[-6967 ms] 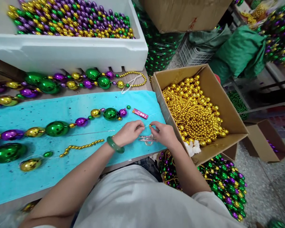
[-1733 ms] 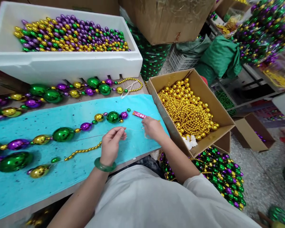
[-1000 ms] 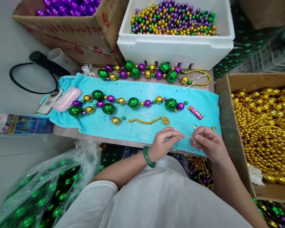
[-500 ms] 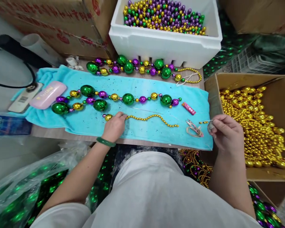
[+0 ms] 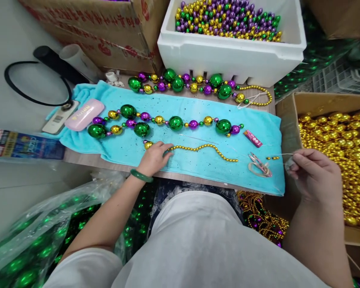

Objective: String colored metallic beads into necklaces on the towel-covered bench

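My left hand [image 5: 154,158] rests on the turquoise towel [image 5: 198,160], fingers closed over the left end of a strand of small gold beads [image 5: 204,149], beside a gold bead [image 5: 148,145]. My right hand [image 5: 313,174] is off the towel's right edge, pinching a thin needle or thread [image 5: 283,155] with a few small gold beads [image 5: 272,158] on it. A long strand of big green, purple and gold beads [image 5: 168,122] lies across the towel above the left hand. Small scissors [image 5: 259,167] lie between the hands.
A finished bead strand [image 5: 198,84] lies behind the towel. A white foam box [image 5: 228,56] of mixed beads stands at the back. A cardboard box [image 5: 291,132] of gold beads is on the right. A pink case [image 5: 84,114] and red packet [image 5: 253,138] lie on the towel.
The hands moved apart: the left went left to the end of the small gold strand, the right drew away to the right with the thread. The view swung left.
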Demonstrator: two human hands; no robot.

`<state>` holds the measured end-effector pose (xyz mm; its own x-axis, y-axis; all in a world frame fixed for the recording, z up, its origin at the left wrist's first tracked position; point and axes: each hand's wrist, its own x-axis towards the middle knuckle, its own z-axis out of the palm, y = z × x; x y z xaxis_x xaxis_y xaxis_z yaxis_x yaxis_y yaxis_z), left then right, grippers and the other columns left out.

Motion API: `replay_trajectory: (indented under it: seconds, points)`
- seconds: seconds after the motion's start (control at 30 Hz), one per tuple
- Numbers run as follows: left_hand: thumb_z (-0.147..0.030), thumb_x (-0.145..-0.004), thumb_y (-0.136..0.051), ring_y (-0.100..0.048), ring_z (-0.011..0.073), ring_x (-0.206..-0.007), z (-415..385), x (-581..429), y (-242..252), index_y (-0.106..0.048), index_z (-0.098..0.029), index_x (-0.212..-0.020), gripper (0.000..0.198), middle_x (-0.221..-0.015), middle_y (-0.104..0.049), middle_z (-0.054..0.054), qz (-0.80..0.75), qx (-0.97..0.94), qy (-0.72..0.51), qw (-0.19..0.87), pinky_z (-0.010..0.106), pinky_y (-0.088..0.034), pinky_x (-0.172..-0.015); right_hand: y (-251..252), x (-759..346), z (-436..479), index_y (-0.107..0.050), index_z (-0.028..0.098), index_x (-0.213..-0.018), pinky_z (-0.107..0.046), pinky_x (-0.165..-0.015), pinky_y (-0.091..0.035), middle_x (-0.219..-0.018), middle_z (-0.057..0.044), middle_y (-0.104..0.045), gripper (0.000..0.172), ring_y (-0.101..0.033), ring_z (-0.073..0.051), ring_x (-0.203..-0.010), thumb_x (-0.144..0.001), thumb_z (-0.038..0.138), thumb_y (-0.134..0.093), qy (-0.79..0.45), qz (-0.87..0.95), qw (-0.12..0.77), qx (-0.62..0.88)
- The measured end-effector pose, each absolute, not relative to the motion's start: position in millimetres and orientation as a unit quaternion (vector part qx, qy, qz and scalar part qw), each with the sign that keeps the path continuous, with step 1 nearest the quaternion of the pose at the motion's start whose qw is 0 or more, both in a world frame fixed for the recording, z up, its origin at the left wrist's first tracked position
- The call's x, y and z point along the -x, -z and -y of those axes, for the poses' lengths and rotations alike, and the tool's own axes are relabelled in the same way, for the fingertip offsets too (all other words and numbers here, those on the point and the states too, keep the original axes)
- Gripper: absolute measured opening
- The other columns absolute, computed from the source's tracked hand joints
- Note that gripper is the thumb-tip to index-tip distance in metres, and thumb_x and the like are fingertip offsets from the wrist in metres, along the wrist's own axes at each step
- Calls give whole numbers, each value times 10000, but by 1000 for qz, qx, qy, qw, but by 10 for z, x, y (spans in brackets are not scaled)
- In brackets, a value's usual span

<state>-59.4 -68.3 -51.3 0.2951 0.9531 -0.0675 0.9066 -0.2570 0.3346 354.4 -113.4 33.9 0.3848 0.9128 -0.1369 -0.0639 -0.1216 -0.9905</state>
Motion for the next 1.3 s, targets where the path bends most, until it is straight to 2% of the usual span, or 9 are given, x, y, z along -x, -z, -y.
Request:
replay_trajectory:
  seconds: [0.07, 0.2, 0.3, 0.47, 0.67, 0.8, 1.0, 1.1, 1.3]
  points:
    - [-337, -898, -502, -606, 230, -896, 684, 555, 514, -660, -203, -1153, 328, -939, -609, 79, -595, -789, -75, 136, 329, -481, -796, -319, -3519, 1120, -666, 145, -710, -177, -324, -287, -466, 7, -520, 167, -464, -103, -428, -594, 184, -779, -437, 346, 556, 616]
    - [-253, -900, -460, -609, 226, -919, 685, 500, 491, -677, -185, -1076, 287, -967, -621, 80, -613, -778, -73, 117, 317, -480, -787, -295, -3504, 1109, -665, 149, -723, -168, -330, -294, -481, 5, -531, 174, -471, -100, -436, -613, 209, -785, -441, 345, 542, 627]
    - [-221, -880, -471, -608, 225, -936, 692, 484, 458, -660, -171, -1087, 285, -1014, -624, 81, -617, -775, -72, 115, 315, -479, -792, -270, -3507, 1102, -664, 151, -718, -169, -331, -296, -483, 4, -535, 181, -470, -96, -425, -616, 225, -793, -445, 348, 534, 630]
    - [-339, -882, -513, -614, 219, -896, 694, 412, 453, -636, -241, -1175, 332, -1044, -606, 58, -615, -780, -71, 91, 315, -475, -715, -225, -3494, 1076, -674, 154, -721, -173, -336, -303, -480, -3, -544, 194, -473, -99, -431, -611, 239, -810, -452, 348, 528, 630]
    - [-332, -910, -463, -619, 194, -821, 639, 324, 484, -688, -244, -1066, 288, -1011, -614, 56, -619, -779, -56, 89, 301, -457, -669, -236, -3484, 1065, -673, 160, -720, -172, -342, -299, -479, 0, -546, 203, -470, -95, -431, -609, 256, -814, -463, 344, 515, 635]
    - [-305, -896, -475, -619, 190, -818, 634, 362, 472, -690, -227, -1037, 268, -1023, -616, 54, -622, -776, -56, 95, 300, -460, -672, -222, -3519, 1075, -670, 161, -720, -172, -349, -302, -480, 3, -548, 202, -471, -93, -435, -615, 260, -812, -459, 346, 515, 636]
    - [-337, -888, -509, -602, 208, -872, 633, 295, 474, -658, -262, -1144, 306, -1021, -600, 57, -594, -797, -71, 79, 312, -465, -702, -185, -3521, 1053, -669, 161, -723, -173, -352, -309, -476, 6, -548, 215, -463, -89, -426, -613, 274, -815, -469, 339, 508, 639]
    - [-348, -905, -485, -580, 229, -916, 607, 208, 489, -684, -272, -1094, 285, -987, -593, 69, -573, -814, -69, 61, 322, -458, -709, -184, -3509, 1047, -667, 164, -727, -173, -358, -313, -483, 9, -548, 210, -471, -90, -436, -625, 279, -810, -475, 346, 504, 633]
    - [-296, -912, -450, -564, 225, -884, 589, 196, 484, -703, -234, -1007, 278, -952, -590, 79, -582, -809, -57, 61, 329, -460, -717, -169, -3553, 1088, -670, 176, -731, -179, -358, -304, -480, 17, -533, 180, -460, -91, -432, -650, 284, -790, -468, 353, 505, 633]
